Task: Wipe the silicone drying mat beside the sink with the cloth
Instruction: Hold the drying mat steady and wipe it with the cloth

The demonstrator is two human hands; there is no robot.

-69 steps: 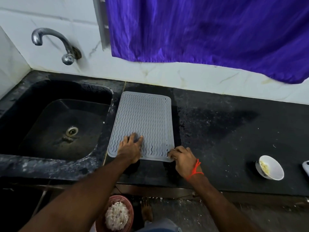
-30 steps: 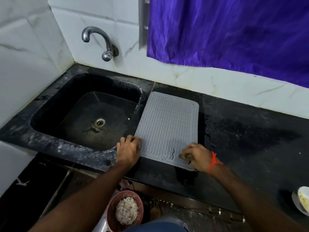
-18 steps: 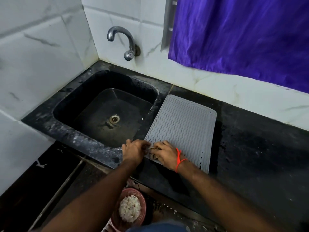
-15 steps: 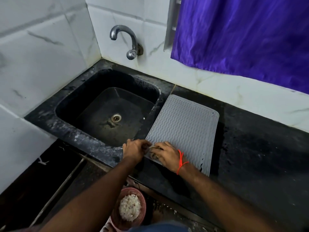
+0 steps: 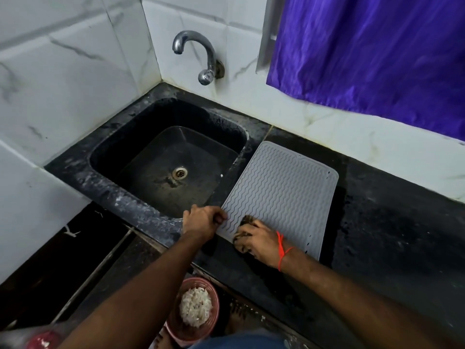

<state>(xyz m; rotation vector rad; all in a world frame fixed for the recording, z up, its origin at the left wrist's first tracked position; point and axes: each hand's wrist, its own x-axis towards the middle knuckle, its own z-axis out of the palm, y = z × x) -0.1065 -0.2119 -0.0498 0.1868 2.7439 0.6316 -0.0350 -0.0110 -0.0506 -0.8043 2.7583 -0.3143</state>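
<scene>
A grey silicone drying mat (image 5: 281,187) with wavy ridges lies flat on the black counter, just right of the sink (image 5: 173,157). My left hand (image 5: 202,221) pinches the mat's near left corner and holds it down. My right hand (image 5: 259,241), a red thread at its wrist, presses a small dark cloth (image 5: 247,219) onto the mat's near edge. Most of the cloth is hidden under the fingers.
A chrome tap (image 5: 198,56) juts from the tiled wall over the sink. A purple curtain (image 5: 377,51) hangs at the back right. The black counter (image 5: 392,222) runs on to the right. Below the counter edge stands a pink bowl (image 5: 192,311) of white food.
My right hand has moved from the mat's near right corner to its near left part, close to the left hand, with the cloth under it. The view has swung left towards the sink.
</scene>
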